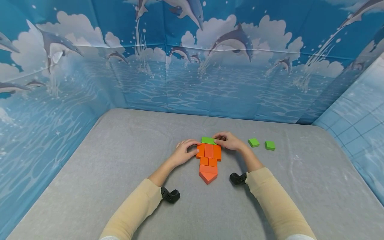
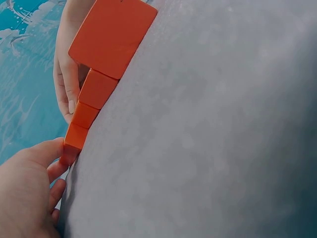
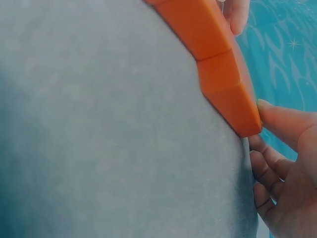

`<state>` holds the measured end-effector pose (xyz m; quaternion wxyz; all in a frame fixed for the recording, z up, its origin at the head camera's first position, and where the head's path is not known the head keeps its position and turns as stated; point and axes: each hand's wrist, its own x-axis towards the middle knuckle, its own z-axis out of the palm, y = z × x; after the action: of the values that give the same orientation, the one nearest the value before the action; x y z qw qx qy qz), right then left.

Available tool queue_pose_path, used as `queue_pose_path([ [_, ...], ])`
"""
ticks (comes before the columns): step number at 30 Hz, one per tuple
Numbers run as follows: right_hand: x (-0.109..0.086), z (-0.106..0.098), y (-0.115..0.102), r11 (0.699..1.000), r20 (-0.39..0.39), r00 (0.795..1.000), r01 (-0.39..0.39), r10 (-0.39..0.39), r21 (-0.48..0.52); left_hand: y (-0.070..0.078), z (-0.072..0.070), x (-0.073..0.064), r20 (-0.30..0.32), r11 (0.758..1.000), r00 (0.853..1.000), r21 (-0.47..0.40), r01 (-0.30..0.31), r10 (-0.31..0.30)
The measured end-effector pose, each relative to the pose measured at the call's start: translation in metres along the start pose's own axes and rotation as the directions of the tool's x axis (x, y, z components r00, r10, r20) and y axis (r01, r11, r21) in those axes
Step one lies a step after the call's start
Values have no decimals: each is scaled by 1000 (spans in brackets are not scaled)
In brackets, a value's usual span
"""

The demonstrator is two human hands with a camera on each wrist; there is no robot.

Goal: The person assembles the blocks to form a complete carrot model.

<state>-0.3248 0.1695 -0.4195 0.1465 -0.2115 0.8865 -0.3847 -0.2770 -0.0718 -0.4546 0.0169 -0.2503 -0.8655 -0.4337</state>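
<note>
Orange and green blocks lie flat together on the grey cloth, forming one figure. At its far end is a green block, whose right end my right hand pinches between thumb and fingers. My left hand holds the left orange block of the wide row, thumb on the near side and index finger at the far corner. In that row are also a middle orange block and a right orange block. Two small orange blocks and a pointed orange piece continue toward me.
Two loose green blocks, a left one and a right one, lie to the right of the figure. The grey cloth covers the table. Curtains printed with dolphins enclose its back and sides. Black straps with a knob are on both wrists.
</note>
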Motion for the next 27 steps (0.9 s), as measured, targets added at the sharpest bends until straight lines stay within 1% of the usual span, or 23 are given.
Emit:
queue_pose_path([
  [6,1,0,0,1000,8,1000,-7,7,3,-1,0,0,-3,1000,1000,-1,-1,1],
  [9,0,0,0,1000,9,1000,4,-5,8,-1,1,0,-3,1000,1000,-2,1,-1],
  [10,-3,-1,-4,1000,6,1000,10,-10,20,-1,1,0,-4,1000,1000,-1,1,-1],
  [13,-14,-4,-16,998,-36,999,37,-35,55,-1,1,0,-3,1000,1000,0,3,-3],
  [15,-20,-7,-13,995,-91,993,76,-70,62,-2,1,0,-6,1000,1000,5,-1,1],
  [16,-23,-10,-11,994,-125,989,89,-82,57,-2,1,0,-6,1000,1000,7,-2,2],
  [20,-32,-24,24,991,-262,957,130,-128,-10,-2,2,0,-3,1000,1000,8,-7,7],
  [24,-56,-44,44,990,-363,921,121,-140,-75,-2,1,0,-2,1000,1000,0,-8,8],
  [27,-75,-57,58,987,-422,894,104,-147,-124,-2,1,0,-1,1000,1000,-2,-6,6],
])
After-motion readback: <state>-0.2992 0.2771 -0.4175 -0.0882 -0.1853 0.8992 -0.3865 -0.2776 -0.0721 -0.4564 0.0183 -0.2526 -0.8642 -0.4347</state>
